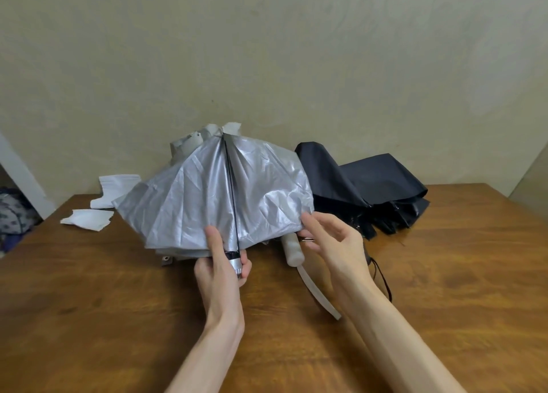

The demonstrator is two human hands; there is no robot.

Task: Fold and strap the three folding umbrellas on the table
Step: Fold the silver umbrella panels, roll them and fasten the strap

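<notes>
A silver folding umbrella (189, 197) lies half collapsed in the middle of the table, its canopy spread loose and a black rib running down its front. My left hand (221, 262) grips the silver cap at the near end of that rib, index finger stretched along the fabric. My right hand (329, 241) hovers at the canopy's right hem, fingers loosely curved and touching the fabric edge. Under the canopy a white handle (292, 252) with a pale strap (318, 293) sticks out toward me. A black umbrella (364, 185) lies crumpled behind, at the right.
The brown wooden table (118, 303) stands against a beige wall. White paper scraps (89, 219) lie at the back left. A thin black cord (382, 277) trails near my right wrist. Dark cloth (13, 215) sits off the table's left edge.
</notes>
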